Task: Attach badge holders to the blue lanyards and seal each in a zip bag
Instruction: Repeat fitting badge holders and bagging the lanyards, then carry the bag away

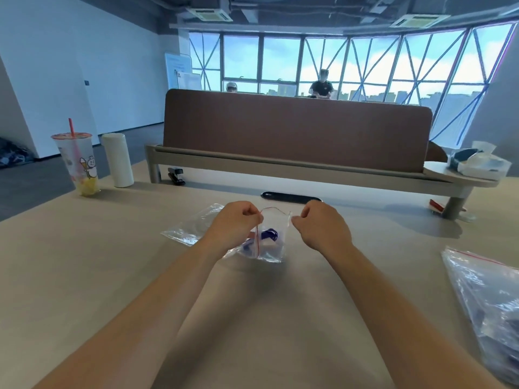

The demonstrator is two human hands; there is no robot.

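Note:
A small clear zip bag (273, 248) with a red seal line stands on the table's middle, its mouth upward. Inside it lies a blue lanyard (268, 235) with a clear badge holder beside it. My left hand (237, 223) pinches the bag's top left corner. My right hand (320, 223) pinches the top right corner. Between the two hands the red seal strip bows upward.
More clear bags (191, 227) lie behind my left hand. A large bag (486, 287) with dark contents lies at the right. At the far left stand a drink cup (77, 164) and a white roll (118, 160). A brown divider (295, 130) crosses the back.

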